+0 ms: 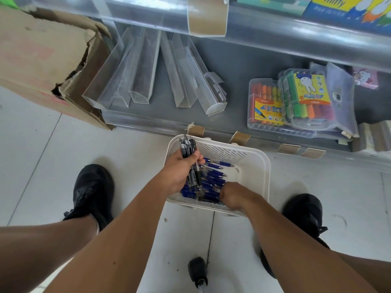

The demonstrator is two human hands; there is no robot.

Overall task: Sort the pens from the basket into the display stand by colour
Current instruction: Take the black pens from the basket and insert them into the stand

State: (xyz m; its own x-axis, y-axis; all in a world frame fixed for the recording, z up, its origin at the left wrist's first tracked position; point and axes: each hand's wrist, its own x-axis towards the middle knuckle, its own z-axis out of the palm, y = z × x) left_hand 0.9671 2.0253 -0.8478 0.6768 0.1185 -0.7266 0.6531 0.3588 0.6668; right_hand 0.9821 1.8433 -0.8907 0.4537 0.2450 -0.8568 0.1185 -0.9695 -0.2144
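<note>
Item: white slotted basket (257, 166), set on the tiled floor at six o'clock of the lower display shelf, between two black shoes (93, 191), presumably so that both hands reach it while the shelf stays within arm's length. Contents: blue pens (213, 179), heaped loosely toward the basket's seven o'clock corner; the far half of the basket floor is seen bare. Left hand (179, 174): closed around a bundle of black pens (188, 149), held upright with the ends projecting toward twelve o'clock above the rim, apparently so that one colour is gathered apart from the blue ones below. Right hand (230, 196): lowered into the basket at its five o'clock side, knuckles up, fingers buried among the blue pens; whether a pen is pinched or the fingers are merely raking cannot be told. Display stand: clear acrylic troughs (139, 81), lying fanned and seemingly unfilled on the grey shelf at eleven to twelve o'clock of the basket. Also noted: torn cardboard box (46, 58) at ten o'clock; packs of coloured markers (296, 102) at two o'clock. Judged stage: black pens are being collected; none are seen placed in a trough yet.
</note>
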